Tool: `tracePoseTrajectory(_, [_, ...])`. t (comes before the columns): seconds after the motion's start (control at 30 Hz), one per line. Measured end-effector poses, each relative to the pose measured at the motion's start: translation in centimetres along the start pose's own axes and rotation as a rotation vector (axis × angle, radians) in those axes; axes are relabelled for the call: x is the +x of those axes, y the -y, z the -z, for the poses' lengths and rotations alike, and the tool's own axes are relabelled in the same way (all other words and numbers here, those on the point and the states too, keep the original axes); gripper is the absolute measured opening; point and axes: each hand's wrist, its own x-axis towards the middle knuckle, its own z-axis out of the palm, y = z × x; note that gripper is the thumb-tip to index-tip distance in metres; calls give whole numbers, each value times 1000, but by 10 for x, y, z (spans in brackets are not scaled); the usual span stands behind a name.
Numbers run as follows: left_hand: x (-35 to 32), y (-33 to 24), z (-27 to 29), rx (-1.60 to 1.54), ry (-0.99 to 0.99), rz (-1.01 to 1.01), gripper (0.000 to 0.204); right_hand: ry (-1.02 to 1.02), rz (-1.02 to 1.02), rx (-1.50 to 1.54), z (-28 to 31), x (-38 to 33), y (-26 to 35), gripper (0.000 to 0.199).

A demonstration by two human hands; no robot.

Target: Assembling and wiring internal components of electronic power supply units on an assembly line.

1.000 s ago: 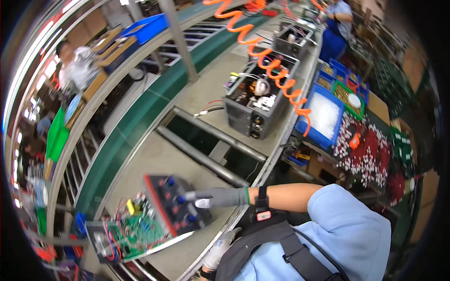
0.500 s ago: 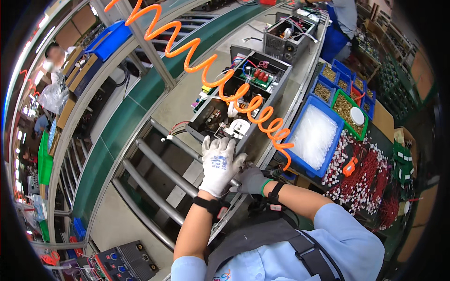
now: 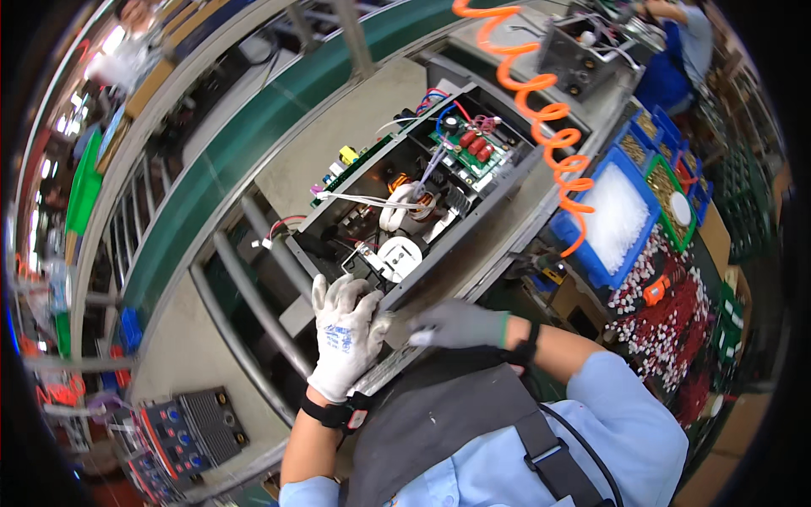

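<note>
Grey worktop [image 3: 355, 127] beside a green conveyor [image 3: 211, 177]; both hands [image 3: 345, 338] [image 3: 460, 324], fingers spread flat, press the open metal case [image 3: 422, 203] at its near edge.

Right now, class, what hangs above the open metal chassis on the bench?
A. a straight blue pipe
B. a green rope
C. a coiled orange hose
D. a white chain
C: a coiled orange hose loops over the open metal chassis, near the blue bin.

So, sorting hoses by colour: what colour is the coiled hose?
Orange; the coiled hose shows best in the head view.
</note>
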Motion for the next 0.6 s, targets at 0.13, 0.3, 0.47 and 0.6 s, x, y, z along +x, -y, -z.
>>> tracePoseTrajectory(0.13, [-65, 30, 8, 29, -67, 83, 20, -792, 434, -286, 52, -5, 47, 15])
tracePoseTrajectory(0.3, [-109, 47, 29, 104, -34, 117, 21, -702, 626, -657, 53, 91, 100, 33])
tracePoseTrajectory(0.47, [-124, 45, 38, 78, -28, 226, 23, -155, 463, -511, 41, 114, 102, 25])
tracePoseTrajectory(0.6, [-114, 46, 60, -126, -117, 365, 23, -70, 566, -849, 68, 60, 84, 22])
